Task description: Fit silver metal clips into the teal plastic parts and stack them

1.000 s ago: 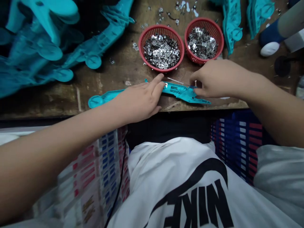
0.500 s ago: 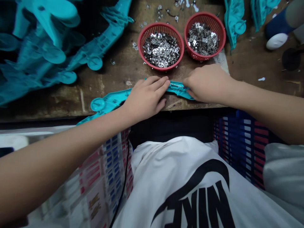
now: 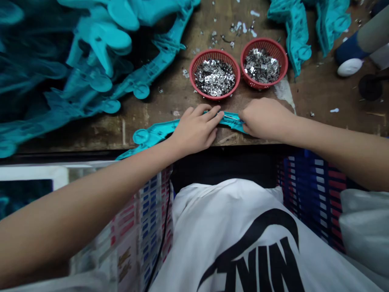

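Note:
A long teal plastic part (image 3: 153, 134) lies along the near edge of the wooden bench (image 3: 319, 87). My left hand (image 3: 196, 129) rests on its middle, fingers flat and pressed down. My right hand (image 3: 266, 119) covers the part's right end with its fingers curled under; whatever they pinch is hidden. A thin metal pin shows between the two hands on the part. Two red baskets, the left basket (image 3: 214, 74) and the right basket (image 3: 263, 63), stand just behind my hands, both full of small shiny metal pieces.
A big heap of teal plastic parts (image 3: 91, 65) fills the bench's left side, and more teal parts (image 3: 299, 28) lie at the back right. Loose metal bits scatter behind the baskets. A blue-and-white object (image 3: 349, 56) sits far right. Striped crates stand below the bench.
My right hand moved left along the teal part and closed over its right end. The left hand stayed pressed on the part. The camera tilted, showing more of the bench.

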A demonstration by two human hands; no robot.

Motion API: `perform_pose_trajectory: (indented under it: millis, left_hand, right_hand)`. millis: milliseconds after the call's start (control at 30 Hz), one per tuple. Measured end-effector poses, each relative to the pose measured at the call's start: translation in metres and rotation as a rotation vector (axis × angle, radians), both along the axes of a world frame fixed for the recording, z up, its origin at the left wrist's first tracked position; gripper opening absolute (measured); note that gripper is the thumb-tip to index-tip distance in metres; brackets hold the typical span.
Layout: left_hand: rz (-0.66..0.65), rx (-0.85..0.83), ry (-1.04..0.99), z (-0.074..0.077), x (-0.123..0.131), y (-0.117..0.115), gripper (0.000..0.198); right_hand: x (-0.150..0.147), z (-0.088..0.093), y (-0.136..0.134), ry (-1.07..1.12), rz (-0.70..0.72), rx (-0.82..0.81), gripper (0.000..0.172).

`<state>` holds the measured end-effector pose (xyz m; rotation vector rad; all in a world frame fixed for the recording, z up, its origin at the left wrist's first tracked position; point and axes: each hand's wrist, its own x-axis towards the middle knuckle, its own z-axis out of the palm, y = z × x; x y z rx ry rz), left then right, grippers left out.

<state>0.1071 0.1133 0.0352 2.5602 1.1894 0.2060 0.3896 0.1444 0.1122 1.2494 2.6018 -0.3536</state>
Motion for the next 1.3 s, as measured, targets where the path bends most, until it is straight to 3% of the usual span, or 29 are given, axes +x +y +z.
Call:
perform_pose_trajectory:
  millis: [167,267,367,567,1000,1167,1300]
  left_hand:
    - [0.042,-0.026,-0.002,0.004,0.001,-0.002,0.092]
    - [-0.015,-0.028,0.024,0.005,0.001,-0.003,0.087]
    - [-0.027,-0.021,0.023,0.003,0.0,-0.002,0.079]
    - [-0.004,-0.03,-0.017,-0.003,-0.001,-0.001,0.082]
    - [0.01,-0.066,-0.015,-0.001,0.0,0.001,0.078]
    - [0.015,-0.096,-0.023,0.003,0.001,0.002,0.074]
    - [0.028,-0.162,-0.092,0.007,-0.002,0.009,0.073]
  right_hand:
    - [0.027,0.023,0.025,0.027,-0.044,0.089,0.038]
    - [0.026,0.03,0.031,0.074,-0.076,0.073,0.039]
    - [0.013,0.023,0.027,0.152,-0.118,0.001,0.04]
    - [-0.008,-0.004,0.012,0.372,-0.14,-0.117,0.033]
    - [0.007,-0.031,0.013,0.458,-0.046,-0.06,0.028]
    - [0.007,-0.027,0.012,0.456,-0.091,-0.044,0.03]
    - [0.005,-0.007,0.02,0.285,-0.077,0.015,0.034]
